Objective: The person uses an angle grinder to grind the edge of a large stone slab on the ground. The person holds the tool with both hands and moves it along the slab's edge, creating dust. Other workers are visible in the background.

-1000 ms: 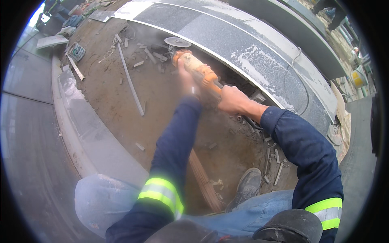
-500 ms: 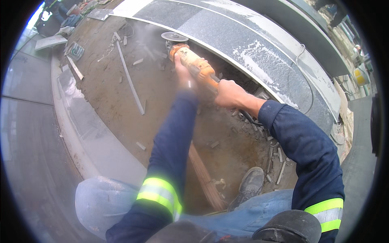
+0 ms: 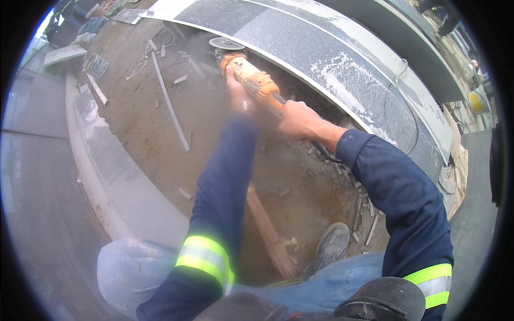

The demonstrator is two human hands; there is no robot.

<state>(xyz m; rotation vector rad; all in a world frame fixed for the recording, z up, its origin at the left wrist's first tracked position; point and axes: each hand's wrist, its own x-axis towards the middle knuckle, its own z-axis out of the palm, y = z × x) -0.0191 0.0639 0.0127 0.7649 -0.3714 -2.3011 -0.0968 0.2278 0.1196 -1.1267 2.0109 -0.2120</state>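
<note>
An orange angle grinder (image 3: 251, 80) lies diagonally between my hands, its disc (image 3: 226, 44) against or just beside the white front edge of a long grey stone slab (image 3: 289, 45); I cannot tell if it touches. My left hand (image 3: 238, 88) grips the front of the grinder's body below the disc. My right hand (image 3: 300, 120) is wrapped round the rear handle, with the dark cord (image 3: 326, 152) trailing behind it. Pale dust hangs round the tool and my left arm.
Dirt ground (image 3: 182, 139) holds several offcuts, a thin strip (image 3: 168, 99) and a wooden plank (image 3: 267, 230). A low ledge (image 3: 134, 182) runs at left. A white bucket (image 3: 96, 65) stands upper left. A yellow bucket (image 3: 476, 102) is far right. Other people's legs show at both upper corners.
The grinder and both my hands have moved up and to the left along the slab's edge. The dust has grown thicker over the ground and my left arm.
</note>
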